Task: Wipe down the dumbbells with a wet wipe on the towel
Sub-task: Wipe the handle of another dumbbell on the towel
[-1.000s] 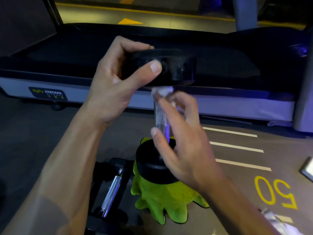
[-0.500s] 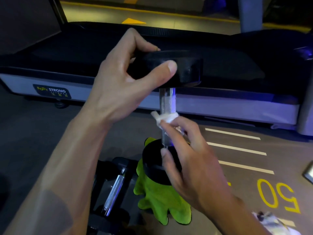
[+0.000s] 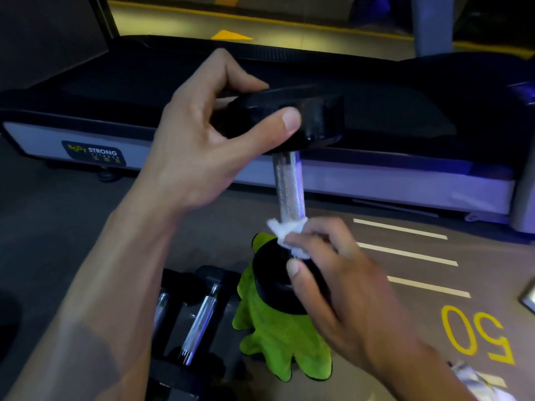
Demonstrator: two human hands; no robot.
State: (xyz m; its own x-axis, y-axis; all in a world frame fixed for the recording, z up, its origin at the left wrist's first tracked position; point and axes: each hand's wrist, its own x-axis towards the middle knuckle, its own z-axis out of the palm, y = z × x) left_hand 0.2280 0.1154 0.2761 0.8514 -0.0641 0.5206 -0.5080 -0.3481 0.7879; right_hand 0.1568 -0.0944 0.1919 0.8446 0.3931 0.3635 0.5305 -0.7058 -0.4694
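The dumbbell (image 3: 288,189) stands upright on the fuzzy green towel (image 3: 278,342) on the floor. The left hand (image 3: 202,146) clasps its matte black top head, likely to steady it. The right hand (image 3: 341,279) pinches a crumpled white wipe (image 3: 285,230) around the knurled metal bar's lower end.

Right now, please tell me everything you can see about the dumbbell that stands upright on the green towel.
The dumbbell stands on end. It has two black, matte-looking heads and a silvery knurled metal handle between them. Its lower head rests on the green towel. The left hand grips the upper head, thumb on its side. The right hand pinches a white wet wipe around the lower end of the handle.
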